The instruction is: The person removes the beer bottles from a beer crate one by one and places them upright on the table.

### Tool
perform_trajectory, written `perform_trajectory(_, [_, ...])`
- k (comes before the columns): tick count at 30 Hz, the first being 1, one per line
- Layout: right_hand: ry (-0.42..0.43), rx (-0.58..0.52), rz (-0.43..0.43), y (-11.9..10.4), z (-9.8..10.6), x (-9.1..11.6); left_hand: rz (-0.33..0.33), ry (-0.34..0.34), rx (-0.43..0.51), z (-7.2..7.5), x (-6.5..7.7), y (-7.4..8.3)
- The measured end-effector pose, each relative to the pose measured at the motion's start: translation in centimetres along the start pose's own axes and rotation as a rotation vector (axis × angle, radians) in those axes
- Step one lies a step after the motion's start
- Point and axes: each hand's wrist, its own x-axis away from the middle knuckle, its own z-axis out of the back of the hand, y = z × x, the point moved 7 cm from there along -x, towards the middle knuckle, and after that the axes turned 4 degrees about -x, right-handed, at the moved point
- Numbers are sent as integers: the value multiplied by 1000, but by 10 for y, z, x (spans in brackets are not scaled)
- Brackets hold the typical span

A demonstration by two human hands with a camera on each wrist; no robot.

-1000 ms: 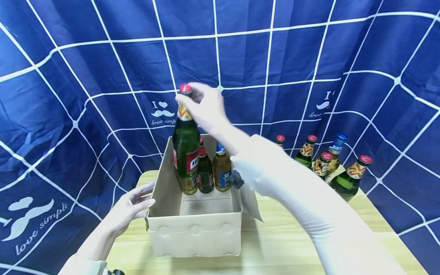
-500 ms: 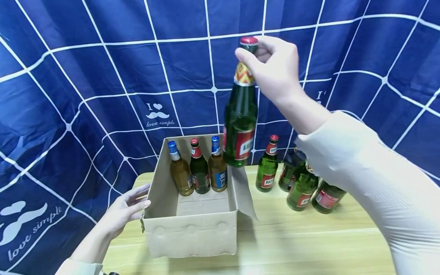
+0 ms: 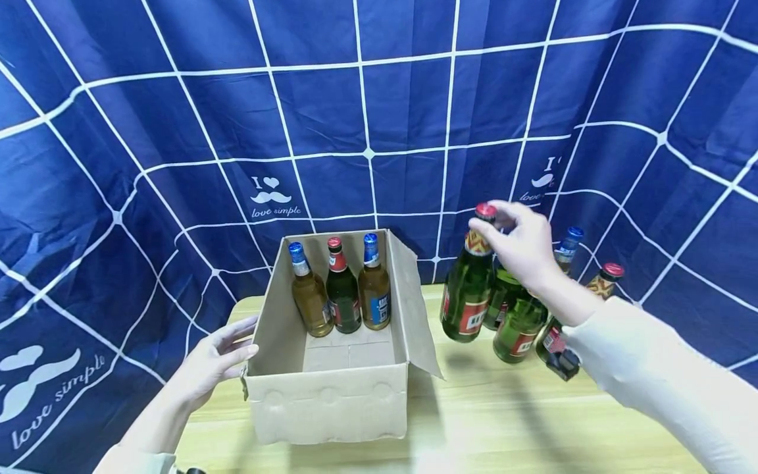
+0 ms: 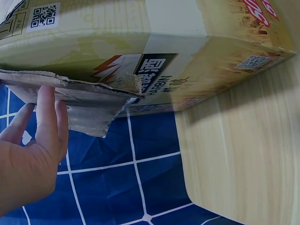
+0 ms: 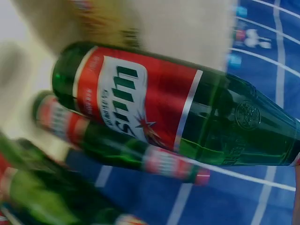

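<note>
My right hand [image 3: 524,243] pinches a green beer bottle [image 3: 468,289] by its neck just below the red cap. The bottle hangs nearly upright over the table right of the box, close to other bottles. Its red label [image 5: 164,103] faces the right wrist camera. With fingers extended, my left hand [image 3: 210,359] rests against the left side of the cardboard box [image 3: 328,405]; its fingers [image 4: 47,117] touch a torn flap [image 4: 89,108] in the left wrist view. Inside the box, along the back, stand two blue-capped brown bottles [image 3: 374,293] and a red-capped green bottle [image 3: 343,293].
Several bottles crowd the table's right side, among them a green bottle [image 3: 520,336], a blue-capped one [image 3: 568,247] and a red-capped one [image 3: 604,276]. A side flap [image 3: 420,329] sticks out right of the box. Behind the wooden table [image 3: 497,421] hangs a blue curtain [image 3: 408,178].
My right hand has lifted the green bottle out of the box, carried it right and lowered it toward the bottles on the table. The left hand stays at the box.
</note>
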Motion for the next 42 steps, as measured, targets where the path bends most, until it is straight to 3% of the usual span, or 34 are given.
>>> perform_trajectory(8, [-23,50,-78,72,-27,49,10,7,6,1,0,-2])
perform_trajectory(19, [-23,53,-135,111,-39,69,-9,-1,15,-2,0,-2])
perform_trajectory(29, [15,63,-165,120,-37,71,-18,-4,17,-1,-1,-3])
perform_trajectory(34, [-52,9,-263,120,-37,72,-15,2,26,-2,-2,-4])
perform_trajectory(37, [-87,-50,-291,112,-35,68,-13,2,33,-2,-2,-5])
perform_trajectory(42, [-47,-114,-206,80,-32,48,-13,-1,28,-2,0,-3])
